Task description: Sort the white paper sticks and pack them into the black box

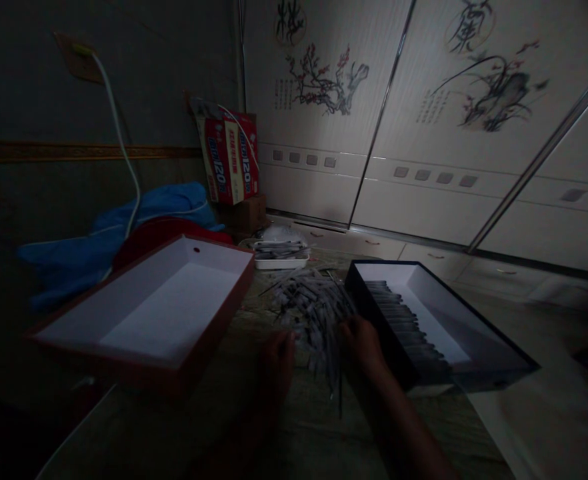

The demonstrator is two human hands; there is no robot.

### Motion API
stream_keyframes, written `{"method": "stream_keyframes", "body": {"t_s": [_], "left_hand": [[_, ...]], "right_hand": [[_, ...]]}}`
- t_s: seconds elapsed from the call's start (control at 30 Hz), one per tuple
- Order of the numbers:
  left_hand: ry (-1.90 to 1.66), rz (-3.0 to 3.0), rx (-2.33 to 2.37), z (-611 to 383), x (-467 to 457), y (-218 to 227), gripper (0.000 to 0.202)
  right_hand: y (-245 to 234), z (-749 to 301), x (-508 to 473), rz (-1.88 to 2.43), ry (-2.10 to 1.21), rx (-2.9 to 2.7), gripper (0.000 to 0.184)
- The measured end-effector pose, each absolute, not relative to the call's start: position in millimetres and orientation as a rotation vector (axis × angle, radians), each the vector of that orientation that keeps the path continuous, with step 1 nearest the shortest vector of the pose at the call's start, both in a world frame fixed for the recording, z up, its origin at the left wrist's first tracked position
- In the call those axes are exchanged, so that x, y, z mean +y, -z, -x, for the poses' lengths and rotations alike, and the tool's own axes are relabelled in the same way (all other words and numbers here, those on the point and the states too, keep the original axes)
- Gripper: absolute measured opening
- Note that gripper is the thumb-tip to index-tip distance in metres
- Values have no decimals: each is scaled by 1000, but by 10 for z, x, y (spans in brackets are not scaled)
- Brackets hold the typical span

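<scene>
A loose pile of thin grey-white strips (314, 307) lies on the surface between two shallow boxes. My left hand (277, 363) rests at the pile's near left edge, its fingers curled on the strips. My right hand (363, 343) sits at the pile's near right edge, beside the dark box (494, 353), and its fingers are bent into the strips. That dark box has a white inside and a neat row of strips along its left wall. The red box (139, 363) on the left shows a bare white inside. The dim light hides what each hand grips.
A small white tray (281, 261) of strips stands behind the pile. A red and white carton (231, 160) leans against the wall, with blue cloth (124, 233) and a white cable (121, 143) at the left. Painted sliding doors (424, 120) fill the back.
</scene>
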State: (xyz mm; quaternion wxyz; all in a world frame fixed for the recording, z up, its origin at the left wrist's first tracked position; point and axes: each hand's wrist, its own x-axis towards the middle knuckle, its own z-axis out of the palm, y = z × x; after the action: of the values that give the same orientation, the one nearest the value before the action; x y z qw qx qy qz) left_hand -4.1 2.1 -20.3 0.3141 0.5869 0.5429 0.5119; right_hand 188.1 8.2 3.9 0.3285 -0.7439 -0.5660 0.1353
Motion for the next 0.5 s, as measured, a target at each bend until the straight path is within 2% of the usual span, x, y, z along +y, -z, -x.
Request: {"method": "stream_keyframes", "body": {"t_s": [0.27,0.4,0.5], "left_hand": [[-1305,-1897,1161,-6,-110,121,15],[-1221,-1894,1156,-6,-98,144,14],[-1182,-1880,1169,9,-79,160,13]], "right_hand": [[-120,-1744,-144,1626,-508,-1217,32],[2,-1625,-315,1437,-712,-881,31],[67,-1610,-462,1440,-725,-903,28]]}}
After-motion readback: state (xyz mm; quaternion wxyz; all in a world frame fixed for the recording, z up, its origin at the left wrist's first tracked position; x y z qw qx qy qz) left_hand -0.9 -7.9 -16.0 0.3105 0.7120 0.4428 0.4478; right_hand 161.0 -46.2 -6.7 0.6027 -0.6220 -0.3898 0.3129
